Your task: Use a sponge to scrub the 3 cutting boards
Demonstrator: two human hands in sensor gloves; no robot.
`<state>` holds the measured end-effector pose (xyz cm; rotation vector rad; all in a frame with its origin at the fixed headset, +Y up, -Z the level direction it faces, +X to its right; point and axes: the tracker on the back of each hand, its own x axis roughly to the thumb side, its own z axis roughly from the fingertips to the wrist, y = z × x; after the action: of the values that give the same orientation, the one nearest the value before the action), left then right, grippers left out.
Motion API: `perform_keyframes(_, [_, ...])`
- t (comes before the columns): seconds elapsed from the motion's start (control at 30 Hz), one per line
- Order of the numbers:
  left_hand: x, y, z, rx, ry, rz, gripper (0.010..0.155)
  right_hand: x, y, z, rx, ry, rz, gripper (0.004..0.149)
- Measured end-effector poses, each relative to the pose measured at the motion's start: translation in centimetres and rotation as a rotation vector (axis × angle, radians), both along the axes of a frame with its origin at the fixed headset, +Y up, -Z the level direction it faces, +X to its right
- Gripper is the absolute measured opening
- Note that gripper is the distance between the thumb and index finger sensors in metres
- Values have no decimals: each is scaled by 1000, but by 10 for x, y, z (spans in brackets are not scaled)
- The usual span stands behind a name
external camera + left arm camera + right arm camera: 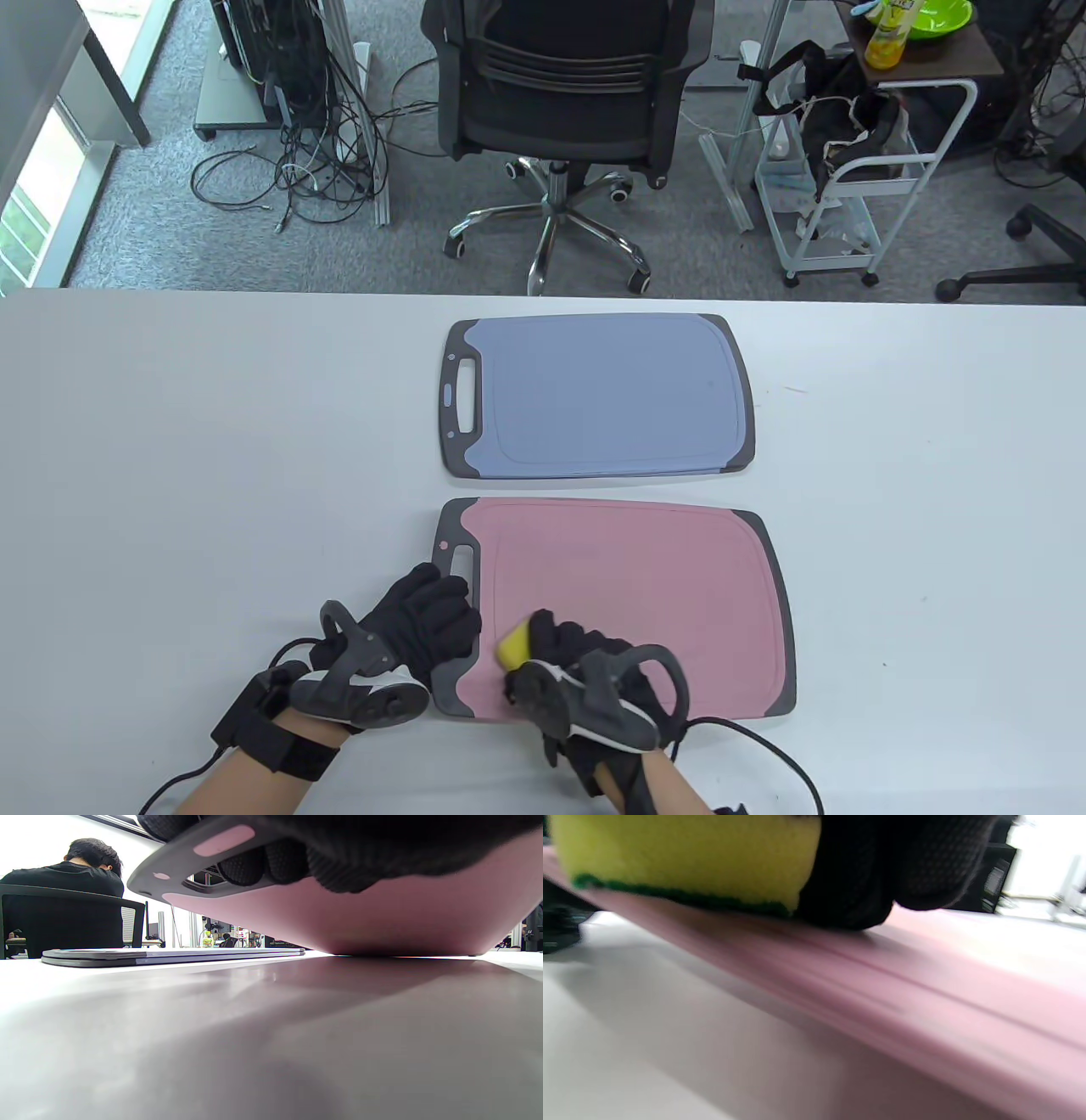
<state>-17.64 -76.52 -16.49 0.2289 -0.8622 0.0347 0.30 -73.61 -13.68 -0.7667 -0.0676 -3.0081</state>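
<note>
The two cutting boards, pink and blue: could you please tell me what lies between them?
Nothing: in the table view only a bare strip of white table separates the pink board from the blue board.

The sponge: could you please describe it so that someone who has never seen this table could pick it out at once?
On the white table lie two cutting boards; take the pink board, the one nearer the person, not the blue board beyond it. Near its handle end the right hand grips the sponge against the board. It is the only bright yellow thing there, with a thin green layer underneath.
</note>
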Motion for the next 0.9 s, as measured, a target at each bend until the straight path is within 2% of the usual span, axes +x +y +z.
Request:
perform_keyframes(0.07, [0, 0, 0, 1, 1, 1, 46, 1, 1, -2, -5, -9, 16, 74])
perform_keyframes(0.17, [0, 0, 1, 3, -2, 3, 46, 41, -7, -11, -47, -143, -39, 74])
perform_keyframes(0.27, [0, 0, 0, 0, -3, -1, 46, 117, -20, -16, -63, -380, -4, 74])
perform_keyframes(0.4, [0, 0, 0, -3, -2, 0, 46, 230, -39, -8, -137, -799, -18, 73])
perform_keyframes(0.47, [0, 0, 0, -5, -2, 0, 46, 254, -42, -2, -177, -869, -50, 73])
perform_keyframes(0.5, [0, 0, 0, -5, -2, 0, 46, 254, -43, -1, -177, -869, -81, 74])
perform_keyframes(0.57, [0, 0, 0, -5, 2, 1, 46, 241, -40, -4, -129, -836, -61, 74])
perform_keyframes(0.6, [0, 0, 0, -5, 3, 1, 46, 227, -37, -7, -98, -778, 20, 74])
perform_keyframes(0.63, [0, 0, 0, -4, 1, 2, 46, 205, -33, -12, -116, -638, 27, 74])
perform_keyframes(0.7, [0, 0, 0, -4, 1, 2, 46, 162, -26, -14, -93, -521, -29, 74])
perform_keyframes(0.73, [0, 0, 0, -2, 1, 2, 46, 128, -21, -13, -98, -399, -67, 74])
perform_keyframes(0.83, [1, 0, 0, -1, 0, 1, 46, 37, -6, 0, -60, -110, -38, 75])
perform_keyframes(0.9, [1, 0, 0, 0, -2, 2, 46, 0, 0, 10, -12, 27, 4, 75])
